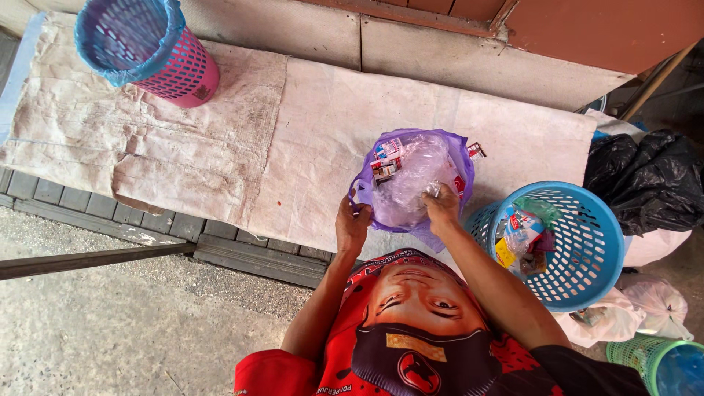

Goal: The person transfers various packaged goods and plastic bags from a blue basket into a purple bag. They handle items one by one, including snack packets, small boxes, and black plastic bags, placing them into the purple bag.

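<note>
Here's the purple plastic bag (422, 183), sitting on the pale sheet near its front edge, mouth wide open and facing up. It's thin and slightly see-through, the rim crumpled and uneven, with a loose flap hanging down at the near side. Inside it's stuffed full: a big wad of clear, crinkled plastic film (411, 183) fills the middle, catching the light. Small red-and-white packets (385, 163) are tucked along the far left of the opening, and another red-and-white packet (475, 151) pokes out at the far right rim. The bag slumps softly, bulging outward.
</note>
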